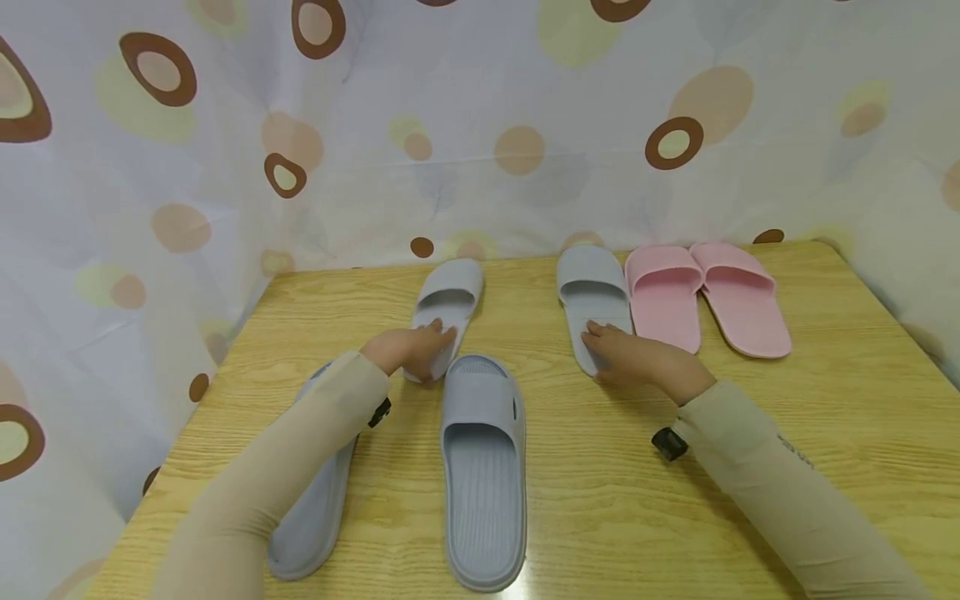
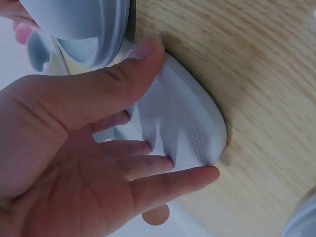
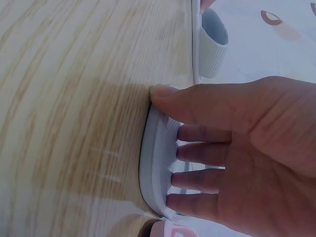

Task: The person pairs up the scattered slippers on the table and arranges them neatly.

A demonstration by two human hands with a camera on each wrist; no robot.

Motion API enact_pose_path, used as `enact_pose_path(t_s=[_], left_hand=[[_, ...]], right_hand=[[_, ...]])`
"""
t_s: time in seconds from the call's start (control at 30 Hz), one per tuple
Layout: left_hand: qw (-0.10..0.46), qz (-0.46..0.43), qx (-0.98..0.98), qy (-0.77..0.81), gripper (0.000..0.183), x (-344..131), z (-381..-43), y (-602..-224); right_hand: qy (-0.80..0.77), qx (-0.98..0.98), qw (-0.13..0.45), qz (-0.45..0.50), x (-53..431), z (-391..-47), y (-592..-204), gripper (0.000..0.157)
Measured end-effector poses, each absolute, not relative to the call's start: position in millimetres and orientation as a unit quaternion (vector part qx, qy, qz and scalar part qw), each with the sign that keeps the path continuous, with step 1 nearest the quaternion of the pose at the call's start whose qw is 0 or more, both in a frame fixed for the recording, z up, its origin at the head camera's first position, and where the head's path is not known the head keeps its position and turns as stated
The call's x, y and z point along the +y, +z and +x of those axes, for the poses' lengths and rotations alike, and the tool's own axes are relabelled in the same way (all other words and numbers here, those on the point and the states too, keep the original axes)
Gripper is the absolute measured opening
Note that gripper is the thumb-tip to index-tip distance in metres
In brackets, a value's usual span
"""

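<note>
Two light grey slippers lie toward the back of the table. On the heel end of the left slipper [image 1: 450,279] rests my left hand [image 1: 425,346]. The left wrist view shows its thumb along one edge and the fingers spread over the textured insole [image 2: 187,113]. My right hand [image 1: 637,357] touches the heel part of the right slipper [image 1: 591,267]. Seen from the right wrist, the thumb lies at the rim and fairly straight fingers reach onto the insole [image 3: 158,163]. Both slippers lie flat, toes toward the curtain.
A pair of pink slippers [image 1: 663,308] sits right beside the right light grey one. Nearer me is a larger darker grey slipper [image 1: 483,492]; its mate [image 1: 311,517] is partly hidden under my left sleeve. A dotted curtain [image 1: 480,108] borders the wooden table [image 1: 600,500].
</note>
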State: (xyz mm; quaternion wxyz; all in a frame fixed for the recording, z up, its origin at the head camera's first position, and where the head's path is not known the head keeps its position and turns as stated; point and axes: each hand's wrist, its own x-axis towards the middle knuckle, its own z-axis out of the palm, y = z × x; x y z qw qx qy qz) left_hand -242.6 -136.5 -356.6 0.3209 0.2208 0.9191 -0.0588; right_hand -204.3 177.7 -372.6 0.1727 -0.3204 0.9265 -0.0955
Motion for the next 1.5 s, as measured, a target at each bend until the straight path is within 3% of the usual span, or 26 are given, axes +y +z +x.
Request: enact_pose_path(t_s=[1.1, 1.5], left_hand=[[0.313, 0.279, 0.907, -0.043, 0.091, -131, -271, -357], [0.305, 0.294, 0.905, -0.025, 0.082, -126, -280, -359]], right_hand=[[-0.104, 0.928, 0.181, -0.307, 175, -205, -375, 0.061], [-0.090, 0.934, 0.183, -0.294, 175, -205, -375, 0.061]])
